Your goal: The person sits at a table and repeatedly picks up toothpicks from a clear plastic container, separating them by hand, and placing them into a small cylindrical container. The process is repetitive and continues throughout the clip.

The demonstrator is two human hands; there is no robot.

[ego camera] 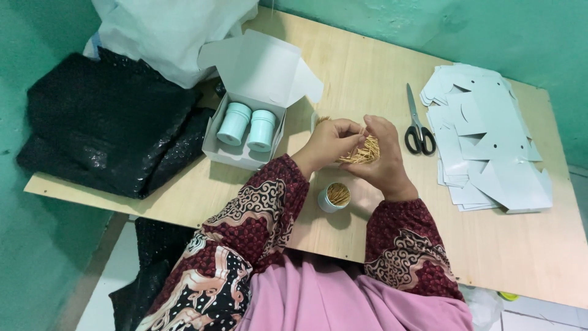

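Plywood table [367,67]: box [245,132], scissors [418,125], flat cartons [490,141].

I am holding my left hand [327,142] and right hand [381,153] together above the counter's near edge, fingers curling inward, pinching.

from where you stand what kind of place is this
Likely a small home packing workshop: a bare plywood table, a stack of flat white unfolded cartons, and pale green round canisters in an open white box.

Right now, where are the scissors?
In the head view, the scissors lie flat on the wooden table, just right of the right hand and left of the stack of white flat boxes.
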